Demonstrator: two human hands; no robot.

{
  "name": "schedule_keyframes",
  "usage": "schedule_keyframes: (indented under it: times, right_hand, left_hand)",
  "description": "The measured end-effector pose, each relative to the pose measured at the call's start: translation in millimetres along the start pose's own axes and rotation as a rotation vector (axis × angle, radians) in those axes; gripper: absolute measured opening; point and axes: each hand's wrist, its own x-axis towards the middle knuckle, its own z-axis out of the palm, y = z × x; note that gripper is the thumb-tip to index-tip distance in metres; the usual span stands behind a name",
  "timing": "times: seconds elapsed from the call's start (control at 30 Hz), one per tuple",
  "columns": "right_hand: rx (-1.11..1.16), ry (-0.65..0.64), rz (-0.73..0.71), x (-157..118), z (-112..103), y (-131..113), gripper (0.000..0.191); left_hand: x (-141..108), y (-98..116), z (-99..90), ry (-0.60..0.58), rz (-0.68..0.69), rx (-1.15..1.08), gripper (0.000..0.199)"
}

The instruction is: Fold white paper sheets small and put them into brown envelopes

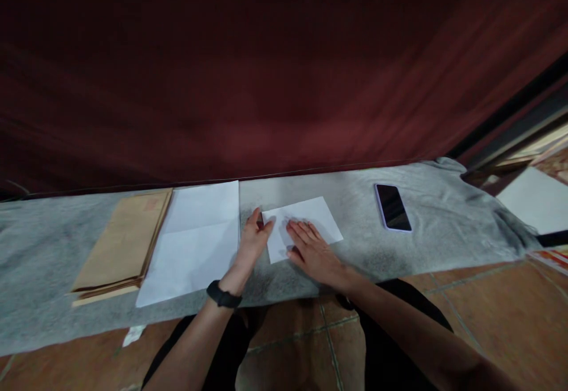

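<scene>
A white sheet of paper (317, 210), smaller than the one further left and perhaps folded, lies on the grey cloth in front of me. My right hand (310, 249) rests flat on it, fingers stretched out and pointing to the far left. At the sheet's left edge is my left hand (255, 237), a dark band on its wrist. Its thumb and forefinger are apart, with the thumb tip at or over the paper's edge; whether it presses there I cannot make out. The lower fingers are partly hidden.
To the left lies a larger creased white sheet (195, 243), beside a stack of brown envelopes (124, 237). A phone (394, 207) lies on the grey cloth (452, 219) to the right. Dark red fabric (266, 83) rises behind. Tiled floor (497, 308) shows below.
</scene>
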Motion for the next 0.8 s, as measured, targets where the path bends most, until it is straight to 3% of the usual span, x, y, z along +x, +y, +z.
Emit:
schedule_keyframes:
  times: [0.1,0.2,0.27,0.37,0.47,0.57,0.7,0.8]
  right_hand:
    - [0.023,-0.030,-0.049,-3,5,-10,0.069]
    - [0.022,-0.042,-0.074,-5,6,-11,0.070]
    - [0.017,-0.048,-0.089,-5,6,-10,0.070]
    - [0.011,-0.056,-0.104,-6,5,-10,0.069]
    - [0.012,-0.063,-0.106,-8,3,-10,0.068]
    - [0.025,-0.076,-0.111,-10,2,-9,0.066]
    - [0.037,-0.083,-0.132,-14,0,-6,0.064]
    - [0.043,-0.087,-0.148,-15,-4,-6,0.067]
  left_hand:
    - [12,-5,4.0,0.025,-0.081,-0.093,0.061]
    - [19,-5,2.4,0.003,-0.099,-0.032,0.053]
    - [21,-1,-0.9,-0.045,-0.047,0.098,0.038]
    - [19,8,-4.6,-0.018,0.105,0.323,0.019]
    - [17,16,-3.2,0.046,0.186,0.435,0.019]
    - [18,20,-0.1,0.012,0.174,0.429,0.025]
    - [22,18,-2.3,-0.100,0.133,0.384,0.010]
    - [21,17,-8.9,-0.167,0.035,0.219,0.014]
